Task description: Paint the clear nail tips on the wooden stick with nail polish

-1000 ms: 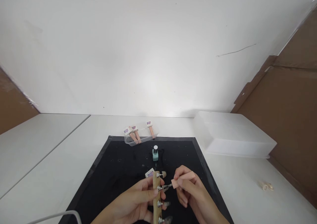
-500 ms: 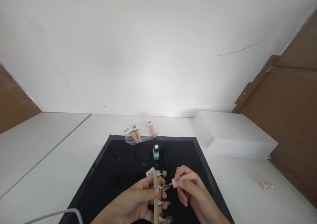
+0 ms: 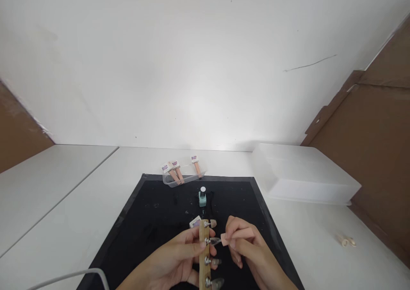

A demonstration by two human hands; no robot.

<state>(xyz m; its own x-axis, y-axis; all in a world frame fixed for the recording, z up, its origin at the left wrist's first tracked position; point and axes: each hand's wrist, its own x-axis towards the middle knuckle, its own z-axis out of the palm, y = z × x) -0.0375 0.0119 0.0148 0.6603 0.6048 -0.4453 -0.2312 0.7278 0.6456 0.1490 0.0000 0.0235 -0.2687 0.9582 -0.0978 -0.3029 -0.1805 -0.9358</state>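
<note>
My left hand (image 3: 181,253) grips a wooden strip (image 3: 204,256) upright in view, its fingers wrapped round it. Metal holders along the strip carry several clear nail tips (image 3: 217,283) that point right. My right hand (image 3: 246,247) pinches a pink handle (image 3: 238,235); the handle's thin end touches or nearly touches the second nail tip (image 3: 215,241) from the top. Behind the strip, a white label card (image 3: 195,222) lies partly hidden. A green polish bottle (image 3: 202,198) with a white-topped cap stands beyond my hands.
A black mat (image 3: 160,213) covers the middle of the white table (image 3: 80,204). At its far edge a clear tray (image 3: 173,184) holds pink-handled items with labels. A white box (image 3: 307,174) is at right, small beige pieces (image 3: 347,241) nearer. A grey cable (image 3: 77,273) curves at lower left.
The pink handle has tilted slightly and its end has shifted a little along the second nail tip. My left hand and the strip hold almost the same place.
</note>
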